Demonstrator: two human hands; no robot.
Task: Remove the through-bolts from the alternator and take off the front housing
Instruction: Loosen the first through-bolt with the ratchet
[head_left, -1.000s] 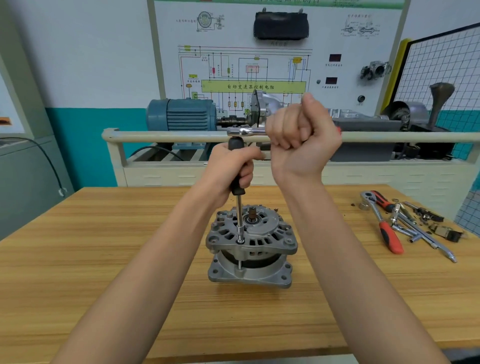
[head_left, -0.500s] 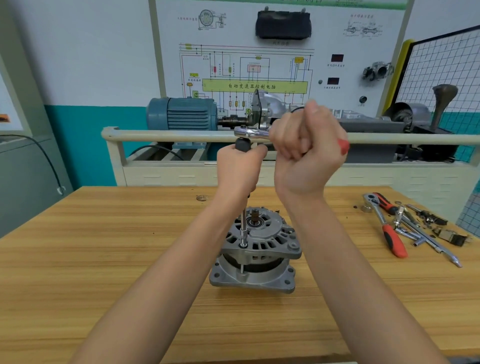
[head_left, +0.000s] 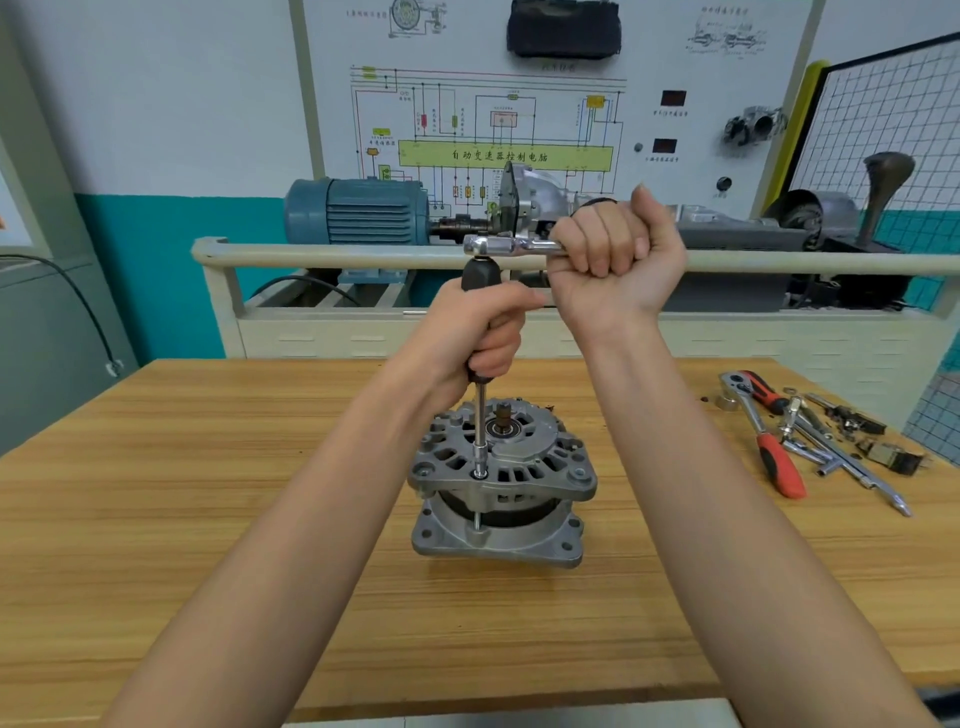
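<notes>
The alternator (head_left: 501, 488) stands upright in the middle of the wooden worktop (head_left: 208, 519), with its front housing (head_left: 519, 457) on top and still in place. A long driver (head_left: 480, 364) stands vertical on it, and its socket end sits on a through-bolt (head_left: 478, 474) at the near edge of the housing. The left hand (head_left: 475, 338) has its grip closed around the black handle of the driver and keeps it straight. The right hand (head_left: 618, 265) has its grip closed around the handle of a ratchet (head_left: 511, 244), whose head sits on the top of the driver.

I judge that the step in hand is the loosening of this bolt; the housing is not yet lifted. The next move calls for a turn of the ratchet with steady pressure downward, so that the socket does not slip from the bolt head. The alternator is not clamped, so it may rotate on the worktop. More tools (head_left: 779, 447) lie well apart at the right.
</notes>
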